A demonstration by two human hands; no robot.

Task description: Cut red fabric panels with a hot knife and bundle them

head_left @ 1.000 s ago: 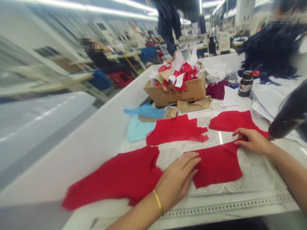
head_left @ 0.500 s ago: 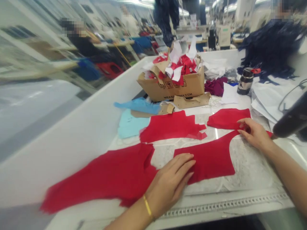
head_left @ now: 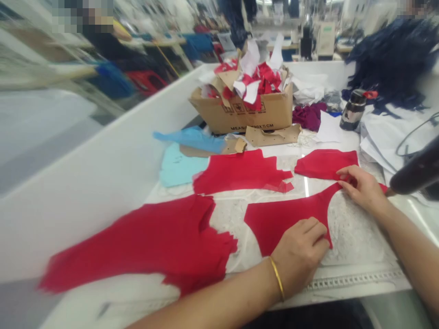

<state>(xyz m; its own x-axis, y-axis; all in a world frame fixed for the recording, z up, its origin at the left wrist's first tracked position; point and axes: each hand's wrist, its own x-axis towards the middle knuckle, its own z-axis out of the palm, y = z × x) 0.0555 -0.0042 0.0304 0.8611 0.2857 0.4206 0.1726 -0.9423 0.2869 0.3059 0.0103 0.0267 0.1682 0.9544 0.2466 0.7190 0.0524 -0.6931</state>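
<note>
Stretching along a long white work table [head_left: 113,132], with sewing stations [head_left: 318,41] and a seated co-worker [head_left: 109,50] beyond it, four cut pieces of red knit fabric lie on a mottled white sheet [head_left: 356,233]. The largest red piece [head_left: 137,244] sits near the table's left edge, well apart from the hands. A jagged red piece [head_left: 240,171] lies beyond it, and a smaller red piece [head_left: 325,163] lies at upper right. Farther back stands a cardboard box [head_left: 240,114] stuffed with red scraps and paper, near a dark navy garment pile [head_left: 391,59], a white paper stack [head_left: 387,137] and a metal flask [head_left: 352,109]. Between both hands lies a curved red panel [head_left: 284,224]. The left hand [head_left: 298,256] presses on its lower edge with curled fingers, though whether they pinch the cloth cannot be told. The right hand [head_left: 363,189] lies open, its fingertips [head_left: 343,172] touching the panel's narrow upper end. A thin gold bangle [head_left: 276,278] circles the left wrist.
</note>
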